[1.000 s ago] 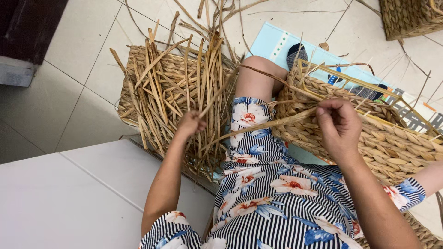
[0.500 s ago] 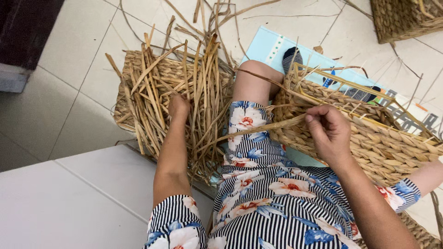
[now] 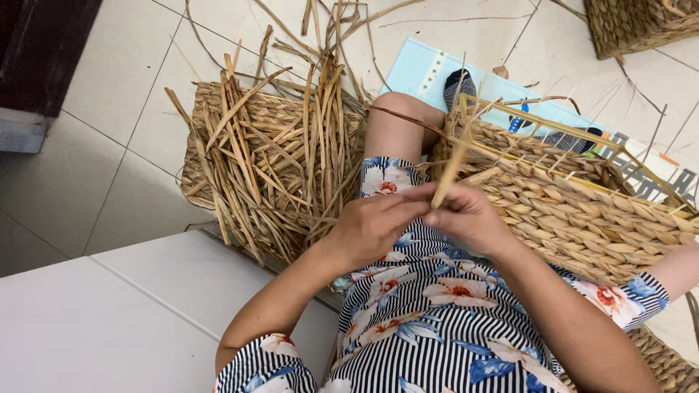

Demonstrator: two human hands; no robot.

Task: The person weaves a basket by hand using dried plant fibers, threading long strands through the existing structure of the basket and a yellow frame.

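We're pinching one straw strand (image 3: pixel 449 169) over our lap: left hand (image 3: pixel 371 227) and right hand (image 3: pixel 466 217) are meeting, fingers of both clamped on its lower end, strand rising tilted past the basket (image 3: pixel 582 211). Basket is lying against our right thigh; loose straw pile (image 3: pixel 280 156) is sitting on the floor left of our knee

Pale glossy floor tiles (image 3: pixel 109 109) with thin grout lines fill the room, catching soft even light. A dark wooden piece of furniture (image 3: pixel 40 51) stands at ten o'clock, and a white flat-topped block (image 3: pixel 95 327) lies at seven o'clock. A woven basket (image 3: pixel 633 25) sits at one o'clock.
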